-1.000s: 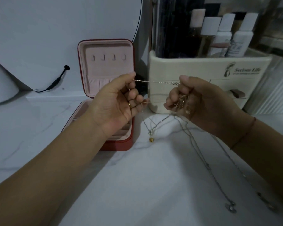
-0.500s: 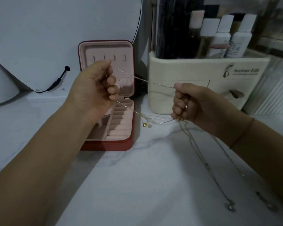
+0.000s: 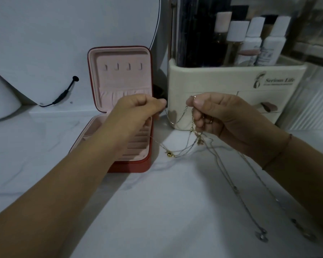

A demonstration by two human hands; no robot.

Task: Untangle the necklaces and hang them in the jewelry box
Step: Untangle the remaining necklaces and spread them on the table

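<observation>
table (image 3: 157,211): we see white marble, faintly veined.
left: our red jewelry box (image 3: 138,166), lid up.
back: cream organizer (image 3: 222,79).
right: necklace chains (image 3: 237,190) trailing, pendants (image 3: 262,236) lying flat.

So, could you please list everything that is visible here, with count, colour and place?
jewelry box: one, red outside, pink inside, open, on the countertop left of centre
hooks: four, pink, in the box lid
necklaces: several, number unclear, gold and silver, tangled between the hands and trailing right on the countertop
organiser: one, cream, back right
bottles: four, white or pink caps, in the organiser
cable: one, black, back left
countertop: one, white marble, under everything
left hand: one, pinches a necklace chain, before the box
right hand: one, grips the tangle, before the organiser
</observation>
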